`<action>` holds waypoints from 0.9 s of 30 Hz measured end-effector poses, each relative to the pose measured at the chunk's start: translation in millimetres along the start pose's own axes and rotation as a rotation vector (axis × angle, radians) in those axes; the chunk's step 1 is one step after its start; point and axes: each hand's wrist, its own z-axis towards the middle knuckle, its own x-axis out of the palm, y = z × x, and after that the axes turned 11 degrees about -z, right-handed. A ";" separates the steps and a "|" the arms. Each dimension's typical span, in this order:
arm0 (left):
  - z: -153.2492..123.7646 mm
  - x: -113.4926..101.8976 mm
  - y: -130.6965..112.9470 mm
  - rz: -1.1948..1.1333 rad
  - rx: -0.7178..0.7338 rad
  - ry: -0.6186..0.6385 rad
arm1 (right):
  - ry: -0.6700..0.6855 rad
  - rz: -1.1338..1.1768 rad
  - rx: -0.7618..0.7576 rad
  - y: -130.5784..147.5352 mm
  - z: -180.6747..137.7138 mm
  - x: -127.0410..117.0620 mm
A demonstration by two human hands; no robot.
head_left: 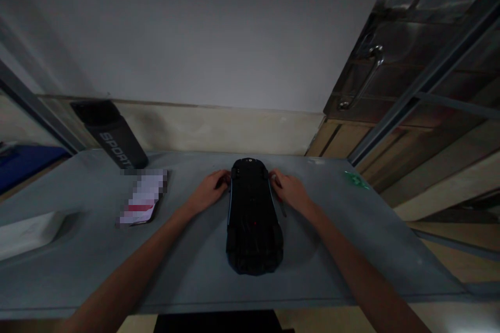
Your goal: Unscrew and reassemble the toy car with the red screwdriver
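A black toy car (252,208) lies upside down on the grey table, its dark underside facing up and a thin blue edge showing along its side. My left hand (213,187) has its fingers curled against the car's far left corner, by a wheel. On the opposite side, my right hand (287,187) grips the far right corner in the same way. Just under my right hand, a thin screwdriver-like tool (283,209) with some red on it shows beside the car; its other end is hidden. Both sets of fingertips are partly hidden by the car.
A black bottle marked SPORT (113,138) stands at the back left, with a phone-like flat item (144,197), partly blurred out, in front. A white object (31,234) lies at the left edge. Some green plastic (356,179) is near the right edge. A wall (219,130) rises behind the table (187,281).
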 end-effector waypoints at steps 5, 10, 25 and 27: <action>1.0 0.1 0.2 0.005 0.003 0.012 | 0.003 0.002 -0.002 -0.7 1.1 0.3; 0.4 -0.4 -0.6 -0.008 0.003 -0.003 | 0.006 0.008 -0.004 -0.3 0.6 -1.1; -0.2 -0.6 -3.0 -0.006 -0.013 0.002 | 0.008 -0.007 -0.002 0.3 0.4 -1.8; -0.3 -0.5 -3.0 -0.008 -0.013 0.003 | 0.005 -0.007 -0.004 0.1 0.5 -1.4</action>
